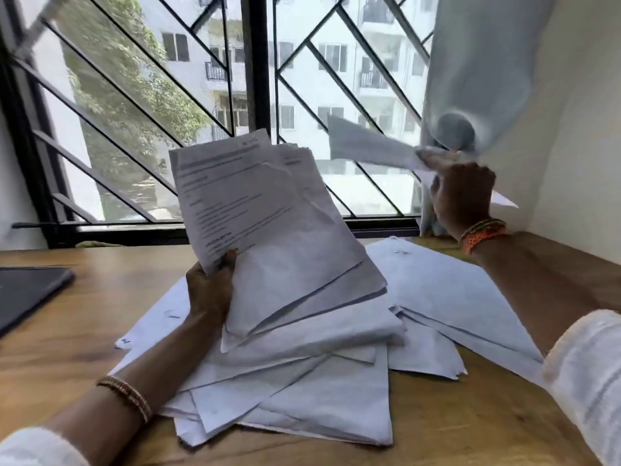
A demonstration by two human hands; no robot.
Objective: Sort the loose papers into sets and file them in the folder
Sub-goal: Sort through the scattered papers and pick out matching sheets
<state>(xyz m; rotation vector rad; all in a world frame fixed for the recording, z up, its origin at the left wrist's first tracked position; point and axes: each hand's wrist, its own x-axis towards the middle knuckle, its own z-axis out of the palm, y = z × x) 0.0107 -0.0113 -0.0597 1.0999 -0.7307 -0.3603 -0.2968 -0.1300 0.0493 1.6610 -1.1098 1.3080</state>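
The left hand (210, 290) is raised above the table (84, 331) and grips a sheaf of printed sheets (268, 230) by its lower left corner, thumb on the printed face and the other fingers curled behind; the sheets fan apart and hang down toward the heap below. The right hand (465, 196) is lifted higher, up near the window grille (295, 79), and its fingers pinch a single sheet (369, 148) that streams out to the left, blurred; a corner of that paper pokes out to the right of the hand. Loose papers (302, 381) lie in an untidy overlapping heap on the middle of the wooden table, spreading from under the left forearm out to the right, where more pale sheets (453, 297) lie partly beneath the right forearm. A dark flat object (27, 294), which may be the folder though I cannot tell, lies at the left edge of the table, well apart from the heap. Beaded bracelets (126, 398) circle the left wrist and an orange band (484, 232) the right. A pale curtain (487, 79) hangs just behind the right hand, tied back at a round knob (455, 132).
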